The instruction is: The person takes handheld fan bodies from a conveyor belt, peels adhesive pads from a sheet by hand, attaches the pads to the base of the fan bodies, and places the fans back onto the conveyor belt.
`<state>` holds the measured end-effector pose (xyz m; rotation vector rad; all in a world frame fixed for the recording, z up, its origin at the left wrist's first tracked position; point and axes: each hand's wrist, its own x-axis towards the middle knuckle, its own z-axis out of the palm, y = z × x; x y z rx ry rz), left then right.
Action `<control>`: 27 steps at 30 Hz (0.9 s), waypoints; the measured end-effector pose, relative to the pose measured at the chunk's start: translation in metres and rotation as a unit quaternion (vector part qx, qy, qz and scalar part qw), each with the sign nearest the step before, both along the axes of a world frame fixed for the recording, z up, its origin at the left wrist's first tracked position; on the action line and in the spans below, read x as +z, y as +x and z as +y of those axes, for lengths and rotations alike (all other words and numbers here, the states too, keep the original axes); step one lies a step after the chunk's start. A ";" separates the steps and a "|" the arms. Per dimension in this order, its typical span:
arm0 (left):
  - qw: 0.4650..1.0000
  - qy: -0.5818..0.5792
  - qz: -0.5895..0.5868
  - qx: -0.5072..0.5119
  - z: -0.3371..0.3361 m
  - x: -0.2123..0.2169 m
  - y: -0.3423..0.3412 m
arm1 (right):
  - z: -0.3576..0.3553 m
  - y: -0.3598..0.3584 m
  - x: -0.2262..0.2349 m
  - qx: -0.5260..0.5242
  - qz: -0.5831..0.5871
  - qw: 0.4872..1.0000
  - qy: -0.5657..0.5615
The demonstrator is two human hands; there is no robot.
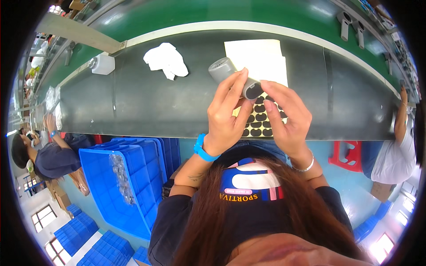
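Note:
My left hand (pixel 226 111) is closed around a grey cylindrical housing (pixel 223 70), held tilted above the bench. Its upper-left end has a round, grille-like face. The lower-right end shows a black oval face inside a grey rim. At that end is my right hand (pixel 288 113), its index fingertip against the rim and its thumb set apart below; nothing shows between them. Under my hands lies a pale yellow sheet (pixel 251 125) bearing rows of black rounded stickers, partly hidden by my fingers. Beyond it are pale paper sheets (pixel 255 48).
A crumpled white cloth (pixel 166 61) and a white plastic bottle (pixel 103 64) rest on the dark bench (pixel 146 102). Behind runs a green surface (pixel 177 17). Blue crates (pixel 128 186) stand at my left, a red stool (pixel 346 155) at my right. Other people sit on both sides.

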<state>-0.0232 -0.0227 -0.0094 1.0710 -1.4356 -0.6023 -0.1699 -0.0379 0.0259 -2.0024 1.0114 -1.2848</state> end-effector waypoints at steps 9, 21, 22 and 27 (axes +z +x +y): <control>0.994 -0.041 -0.089 0.049 0.005 -0.009 -0.002 | -0.009 0.002 -0.005 -0.025 -0.049 0.995 0.087; 0.995 -0.041 -0.046 0.076 -0.010 -0.009 0.007 | 0.023 0.013 0.039 0.301 0.054 0.945 -0.115; 0.995 -0.038 -0.049 0.079 -0.009 -0.007 0.009 | 0.020 0.011 0.037 0.266 0.062 0.951 -0.146; 0.994 -0.050 -0.076 0.054 0.004 0.008 0.008 | 0.006 0.002 0.033 0.084 -0.060 0.993 0.050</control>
